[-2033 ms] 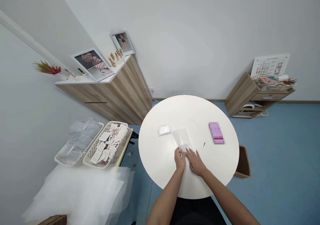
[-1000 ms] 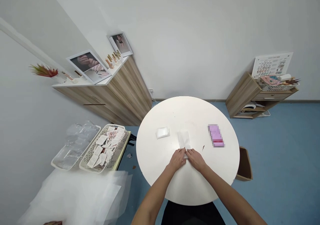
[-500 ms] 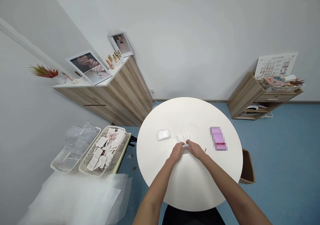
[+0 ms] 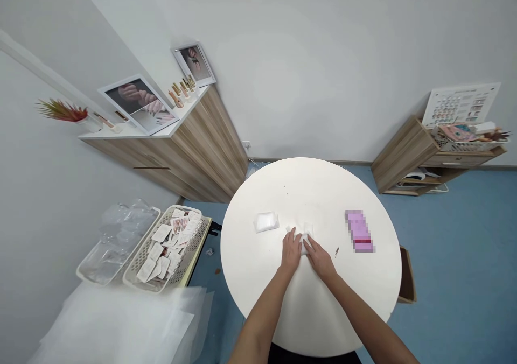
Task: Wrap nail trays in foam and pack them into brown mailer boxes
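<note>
My left hand (image 4: 291,252) and my right hand (image 4: 320,260) sit close together near the middle of a round white table (image 4: 311,191). Between them they pinch a translucent white plastic sleeve (image 4: 302,236), now bunched or rolled; their fingers hide part of it. A small white packet (image 4: 266,222) lies to the left of my hands, apart from them. To the right lies a pink box (image 4: 359,230), its surface pixelated.
At left stand a beige plastic basket (image 4: 167,248) of flat sachets and a clear plastic tray (image 4: 117,243), with translucent sheets (image 4: 121,326) in front. A wooden cabinet (image 4: 202,148) stands behind, a wooden shelf unit (image 4: 428,159) far right, a cardboard box (image 4: 407,275) by the table.
The flat sleeve has been gathered up between my hands and looks much shorter. My hands have come closer together over it. The room has shifted slightly in view.
</note>
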